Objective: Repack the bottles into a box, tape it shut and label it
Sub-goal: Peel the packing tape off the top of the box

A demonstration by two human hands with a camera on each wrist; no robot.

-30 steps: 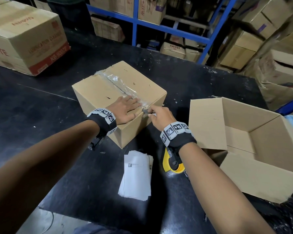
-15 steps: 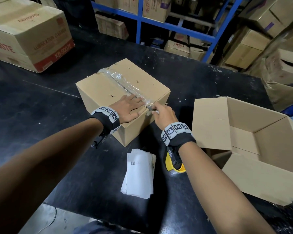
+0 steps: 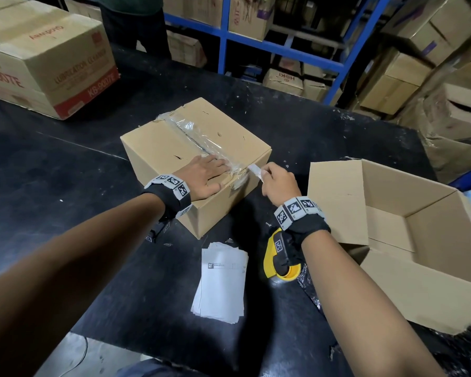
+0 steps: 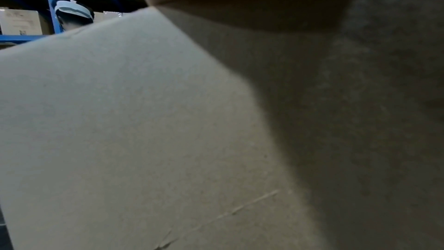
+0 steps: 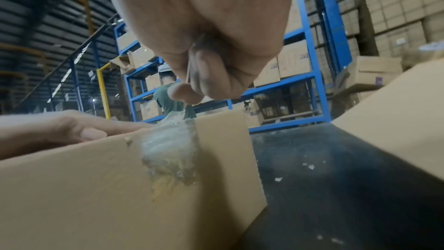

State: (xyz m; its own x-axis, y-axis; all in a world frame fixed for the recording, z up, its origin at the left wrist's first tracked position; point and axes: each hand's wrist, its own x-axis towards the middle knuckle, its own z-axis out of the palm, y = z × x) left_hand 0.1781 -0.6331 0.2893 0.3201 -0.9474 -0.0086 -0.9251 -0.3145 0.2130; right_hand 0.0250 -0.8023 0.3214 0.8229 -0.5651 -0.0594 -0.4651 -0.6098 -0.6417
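A closed brown box [image 3: 158, 148] sits mid-table with wrinkled clear tape [image 3: 193, 131] along its top seam. My left hand [image 3: 215, 170] lies flat on the box top by the near end of the tape, fingers straight. My right hand [image 3: 265, 172] is just off the box's near right edge, where thumb and finger pinch a thin pale strip [image 3: 256, 170]; whether it is tape or a blade is unclear. The right wrist view shows that pinch [image 5: 192, 86] above the taped box edge [image 5: 168, 149]. Only box cardboard [image 4: 120, 121] fills the left wrist view. No bottles show.
An empty open box [image 3: 335, 202] stands to the right. A stack of white labels [image 3: 220, 284] and a yellow tape dispenser [image 3: 272, 257] lie near the front edge. A large printed carton [image 3: 46, 63] sits far left. Blue shelving [image 3: 283, 50] and a person [image 3: 131, 20] are behind.
My right hand has drawn a little to the right, away from the box edge, and the pale strip now shows between its fingers. The left hand stays flat on the box.
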